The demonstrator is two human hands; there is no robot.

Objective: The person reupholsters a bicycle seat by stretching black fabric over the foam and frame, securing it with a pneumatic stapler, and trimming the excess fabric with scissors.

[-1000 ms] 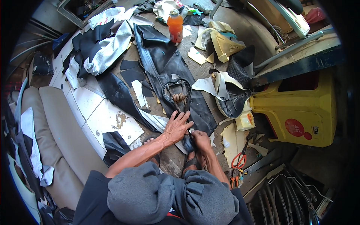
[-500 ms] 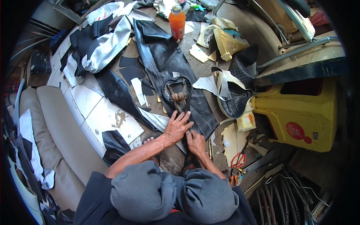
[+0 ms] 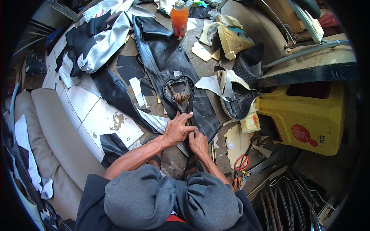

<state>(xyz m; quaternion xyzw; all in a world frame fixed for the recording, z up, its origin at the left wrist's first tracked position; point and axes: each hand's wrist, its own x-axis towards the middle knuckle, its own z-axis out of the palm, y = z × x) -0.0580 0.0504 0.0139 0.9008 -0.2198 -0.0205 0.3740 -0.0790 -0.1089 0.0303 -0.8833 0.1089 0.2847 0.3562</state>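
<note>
An upside-down bicycle saddle [image 3: 167, 92] with a rusty coil spring [image 3: 181, 97] lies before me, its narrow nose toward my body. My left hand [image 3: 178, 128] is closed over the nose, thumb stretched toward the other hand. Nearer to me, my right hand [image 3: 198, 143] pinches the dark edge of the same nose with bent fingers. Both hands nearly touch each other and hide most of the tip. Beneath the saddle spreads a large sheet of black leatherette [image 3: 163, 50].
At the right lie a bare saddle shell [image 3: 237, 106], red-handled scissors [image 3: 242, 162], orange-handled pliers [image 3: 237, 180] and a yellow crate [image 3: 308, 115]. An orange drink bottle [image 3: 179, 21] stands at the far side. A beige padded seat [image 3: 61, 131] is at left, among scattered fabric scraps [image 3: 104, 46].
My left hand's fingers have drawn closer together over the saddle nose. The right hand stays at the nose's edge. The whole view has shifted slightly.
</note>
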